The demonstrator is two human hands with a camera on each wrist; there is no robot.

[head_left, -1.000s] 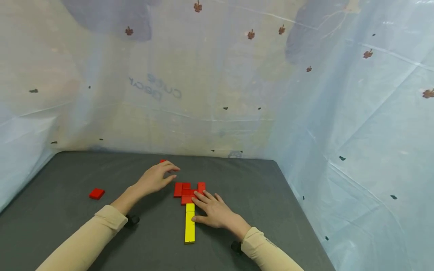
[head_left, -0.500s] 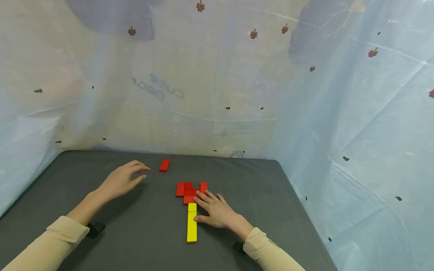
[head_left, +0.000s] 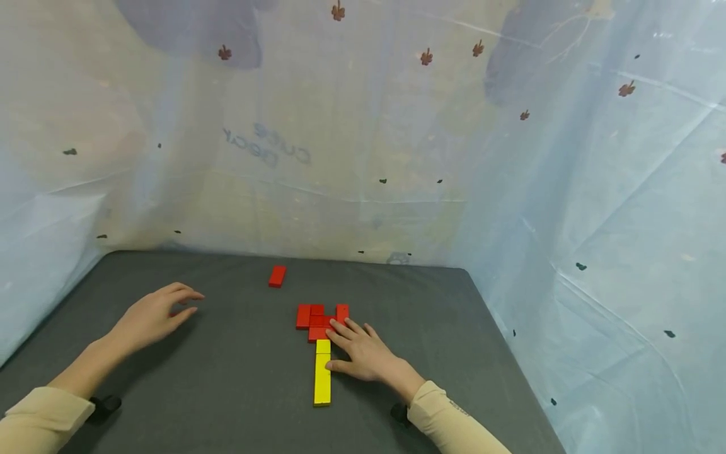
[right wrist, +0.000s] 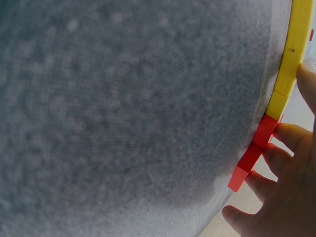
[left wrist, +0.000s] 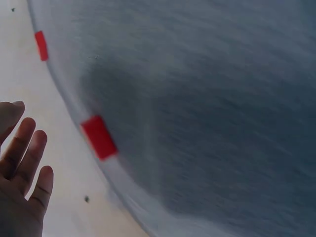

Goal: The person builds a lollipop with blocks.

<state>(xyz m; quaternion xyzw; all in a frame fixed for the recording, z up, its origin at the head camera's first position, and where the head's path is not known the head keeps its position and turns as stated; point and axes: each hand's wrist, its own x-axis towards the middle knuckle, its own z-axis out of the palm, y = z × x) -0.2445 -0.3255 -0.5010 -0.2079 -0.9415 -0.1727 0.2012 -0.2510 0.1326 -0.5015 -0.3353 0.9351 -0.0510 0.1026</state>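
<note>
My right hand (head_left: 363, 354) lies with spread fingers on a cluster of red blocks (head_left: 303, 316). Its thumb touches a long yellow block (head_left: 322, 381), which is lined up below a short yellow block (head_left: 323, 346). In the right wrist view the fingertips meet the row of red blocks (right wrist: 265, 129). Over the table's left side, my left hand (head_left: 150, 318) has loosely bent fingers and holds nothing. Beneath it, mostly hidden in the head view, is a loose red block; the left wrist view shows this red block (left wrist: 99, 138) apart from the fingers.
Another red block (head_left: 277, 276) lies alone near the back of the dark grey table (head_left: 238, 378). Pale plastic sheeting (head_left: 363, 126) hangs behind the table and along its right side.
My left hand has moved left, away from the back red block and over the left one, which it now covers. My right hand stays on the blocks.
</note>
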